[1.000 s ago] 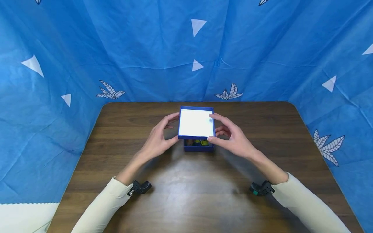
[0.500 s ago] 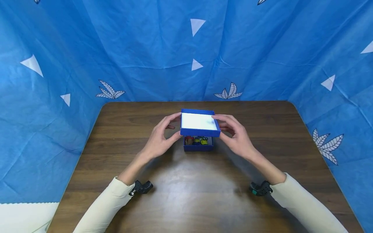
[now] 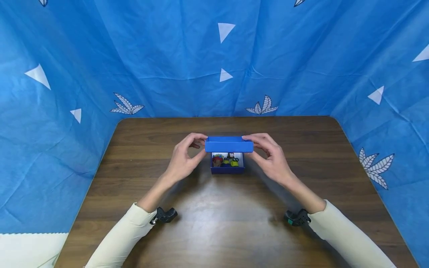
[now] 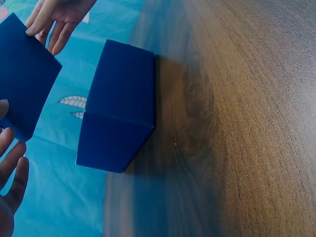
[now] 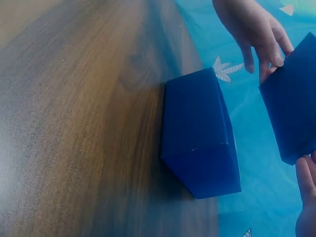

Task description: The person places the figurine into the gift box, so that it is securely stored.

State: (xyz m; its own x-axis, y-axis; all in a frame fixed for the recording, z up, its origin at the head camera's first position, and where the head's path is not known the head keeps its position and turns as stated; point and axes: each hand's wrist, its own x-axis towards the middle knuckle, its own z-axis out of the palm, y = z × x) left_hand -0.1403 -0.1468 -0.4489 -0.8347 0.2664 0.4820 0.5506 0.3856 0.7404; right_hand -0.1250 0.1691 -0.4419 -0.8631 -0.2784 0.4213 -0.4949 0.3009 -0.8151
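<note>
Between my two hands a blue box lid [image 3: 229,146] is raised over the back of a blue box [image 3: 228,170]. My left hand [image 3: 181,160] pinches the lid's left side, and my right hand [image 3: 273,160] grips its right side. The lid is steeply tilted, so its white inside is hidden in the head view. Inside the white-lined box sit several small figurines, among them a red-and-brown one [image 3: 218,160] and a yellow one with goggle-like eyes [image 3: 234,162]. Both wrist views show the box [image 4: 118,94] resting on the table, apart from the lid [image 5: 294,98].
The dark wooden table [image 3: 214,223] extends around the box on all sides. A blue cloth [image 3: 187,56] with white triangles and leaf prints hangs behind it and at both sides. Black wrist cameras [image 3: 164,215] are strapped at both sleeves.
The lid has tipped over between my hands, and its white inside has gone out of sight. It has uncovered more of the box, so the figurines show more fully.
</note>
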